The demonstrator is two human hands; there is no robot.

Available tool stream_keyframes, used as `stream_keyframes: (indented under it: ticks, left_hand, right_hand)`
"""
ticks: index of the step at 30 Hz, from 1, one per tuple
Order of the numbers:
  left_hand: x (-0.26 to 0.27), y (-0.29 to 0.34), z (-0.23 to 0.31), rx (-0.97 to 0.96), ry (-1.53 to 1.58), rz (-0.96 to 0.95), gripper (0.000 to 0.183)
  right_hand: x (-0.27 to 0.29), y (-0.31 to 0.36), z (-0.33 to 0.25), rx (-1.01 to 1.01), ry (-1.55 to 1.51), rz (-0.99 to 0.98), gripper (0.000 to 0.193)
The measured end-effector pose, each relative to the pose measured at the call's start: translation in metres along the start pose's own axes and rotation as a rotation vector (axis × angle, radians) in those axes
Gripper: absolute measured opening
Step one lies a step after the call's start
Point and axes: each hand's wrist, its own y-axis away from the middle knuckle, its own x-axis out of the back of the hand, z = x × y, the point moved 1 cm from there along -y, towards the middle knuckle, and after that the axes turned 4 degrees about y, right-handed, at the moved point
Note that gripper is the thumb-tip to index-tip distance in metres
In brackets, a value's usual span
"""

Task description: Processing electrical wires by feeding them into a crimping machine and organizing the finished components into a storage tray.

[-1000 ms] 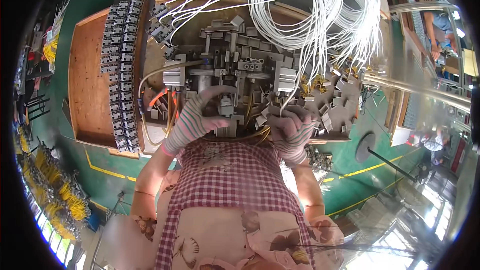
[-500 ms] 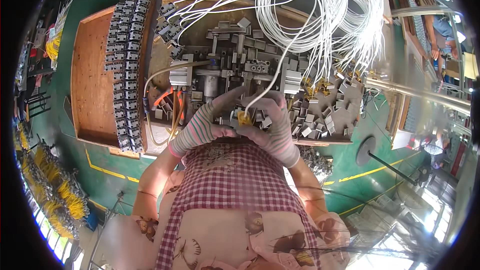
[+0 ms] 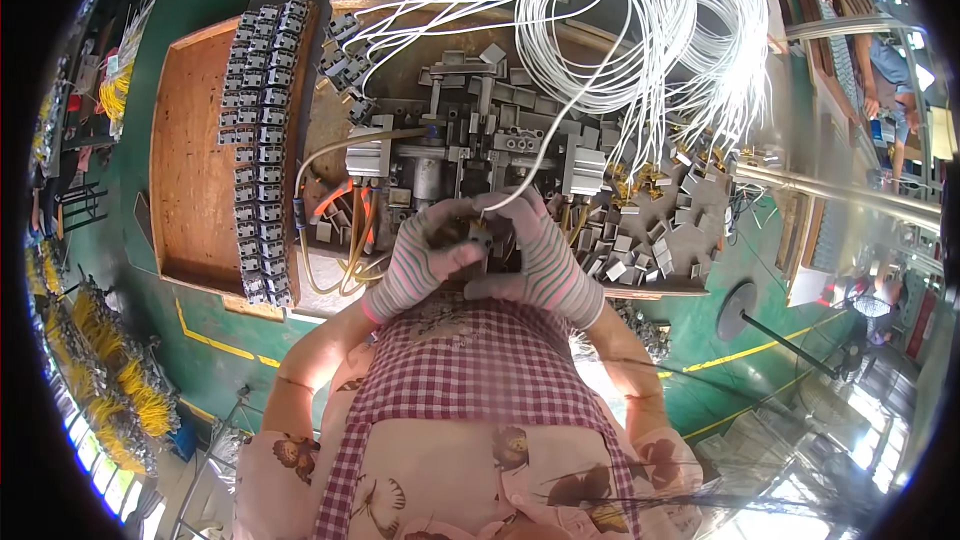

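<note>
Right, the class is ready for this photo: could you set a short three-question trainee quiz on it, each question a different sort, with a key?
1. Open question: what pattern shows on the gloves worn on the left hand and right hand?

2. True or false: the wire that runs down to the hands is black.

3. Multiple choice: where do the rows of small metal parts lie in the wooden tray, as seen in the picture?
A. Along its left side
B. Along its right side
C. Across its middle

Key
1. Stripes.
2. False; it is white.
3. B.
</note>
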Motion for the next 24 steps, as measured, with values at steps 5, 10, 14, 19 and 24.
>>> stream_keyframes:
  ticks: [5, 10, 14, 19, 24]
  left_hand:
    - [0.001, -0.022, 0.0, 0.124, -0.047, 0.164, 0.054]
    - [0.012, -0.028, 0.031, -0.451, -0.75, 0.281, 0.045]
    - [0.029, -0.037, 0.013, -0.518, -1.268, -0.158, 0.039]
    - [0.045, -0.059, 0.011, -0.563, -1.678, -0.548, 0.045]
    - [0.048, -0.068, 0.022, -0.624, -1.669, -0.684, 0.047]
  right_hand:
    - [0.007, -0.023, 0.019, 0.034, 0.487, -0.017, 0.074]
    - [0.001, -0.031, 0.032, 0.097, 0.797, 0.132, 0.074]
    - [-0.005, -0.047, 0.034, 0.006, 0.883, 0.038, 0.072]
    - [-0.004, -0.049, 0.04, -0.119, 0.804, 0.01, 0.068]
    - [0.085, 0.013, 0.067, -0.082, 0.769, 0.734, 0.053]
